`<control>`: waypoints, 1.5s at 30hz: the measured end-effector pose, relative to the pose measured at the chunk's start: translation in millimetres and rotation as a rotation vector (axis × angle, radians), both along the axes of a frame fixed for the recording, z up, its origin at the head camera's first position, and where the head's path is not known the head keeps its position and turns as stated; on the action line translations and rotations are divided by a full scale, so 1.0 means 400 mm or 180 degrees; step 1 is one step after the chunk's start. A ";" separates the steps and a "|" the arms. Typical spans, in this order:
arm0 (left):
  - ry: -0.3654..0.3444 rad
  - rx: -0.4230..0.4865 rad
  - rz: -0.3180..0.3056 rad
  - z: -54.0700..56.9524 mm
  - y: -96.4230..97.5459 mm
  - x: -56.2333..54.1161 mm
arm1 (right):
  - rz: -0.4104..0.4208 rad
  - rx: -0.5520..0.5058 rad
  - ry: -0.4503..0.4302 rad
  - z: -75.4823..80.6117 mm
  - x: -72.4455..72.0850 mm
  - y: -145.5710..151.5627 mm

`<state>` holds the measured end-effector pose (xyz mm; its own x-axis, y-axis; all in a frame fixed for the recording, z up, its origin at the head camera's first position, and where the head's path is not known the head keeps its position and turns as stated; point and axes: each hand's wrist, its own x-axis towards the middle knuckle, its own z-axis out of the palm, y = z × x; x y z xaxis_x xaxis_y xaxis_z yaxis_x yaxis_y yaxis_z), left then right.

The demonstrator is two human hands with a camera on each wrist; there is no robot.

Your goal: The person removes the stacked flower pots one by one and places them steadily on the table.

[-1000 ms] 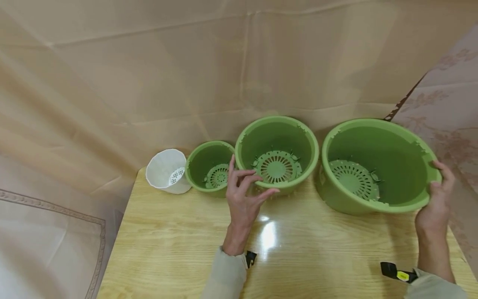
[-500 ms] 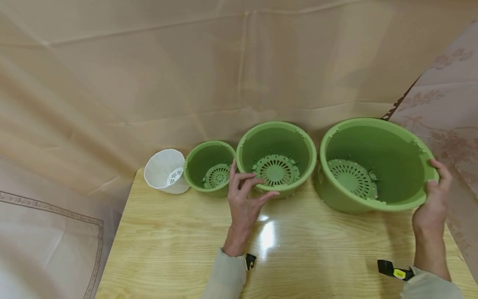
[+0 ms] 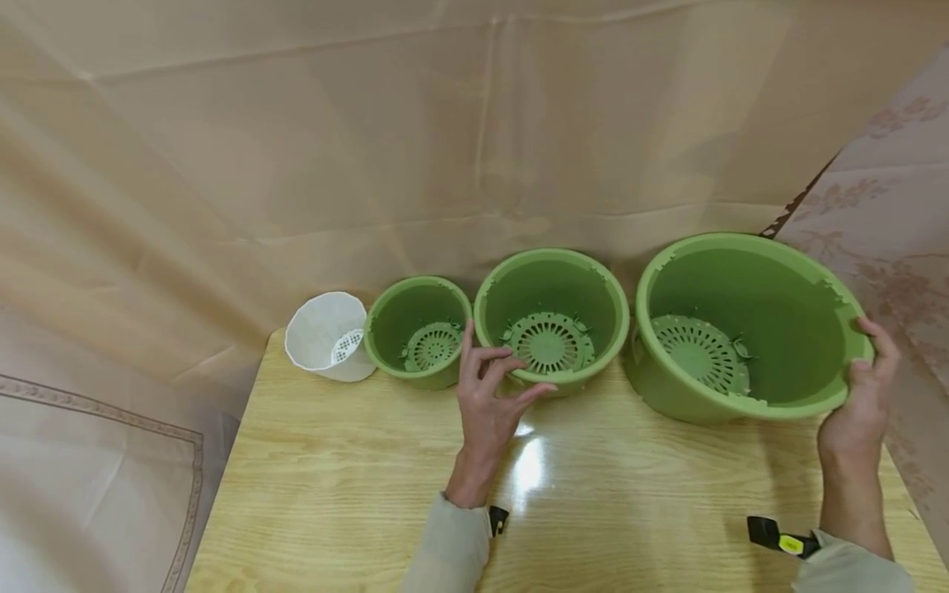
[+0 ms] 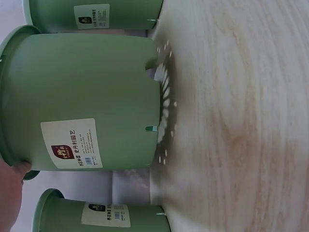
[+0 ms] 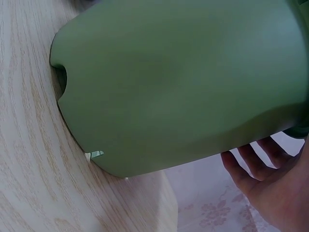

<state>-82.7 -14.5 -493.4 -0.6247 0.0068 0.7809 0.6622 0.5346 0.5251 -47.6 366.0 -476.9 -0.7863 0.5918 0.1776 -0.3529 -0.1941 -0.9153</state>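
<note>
My left hand [image 3: 487, 403] pinches the front-left rim of the medium green flower pot [image 3: 586, 375], fingers over the edge and thumb outside. Its paper label [image 4: 75, 143] shows in the left wrist view, the base right at the wooden table. At the right, my right hand [image 3: 860, 403] holds the rim of the largest green pot [image 3: 786, 329], thumb and fingers around the edge. Seen from the right wrist, that pot's wall [image 5: 178, 87] fills most of the view and its base is at the tabletop. The pots have slotted bottoms.
Left of the medium pot stands a smaller green pot [image 3: 400, 329], and beside it a white pot [image 3: 319, 329] near the table's [image 3: 334, 478] left edge. A beige cloth [image 3: 371, 148] hangs right behind the row; patterned cloth [image 3: 904, 231] hangs at the right.
The medium pot has come down and slightly toward me, its rim lower in view, with my left hand on it. The right hand and largest pot have hardly moved.
</note>
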 end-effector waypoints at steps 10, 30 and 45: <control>0.0009 0.0015 -0.0059 -0.019 0.003 0.004 | 0.0011 -0.0033 0.0024 -0.001 0.002 0.001; -0.0080 -0.0242 0.0012 -0.028 0.003 0.018 | -0.0186 0.0039 -0.0336 0.007 0.006 0.001; -0.0542 -0.0770 0.0298 -0.007 -0.006 0.051 | -0.1149 0.3177 -0.0543 0.058 0.039 -0.017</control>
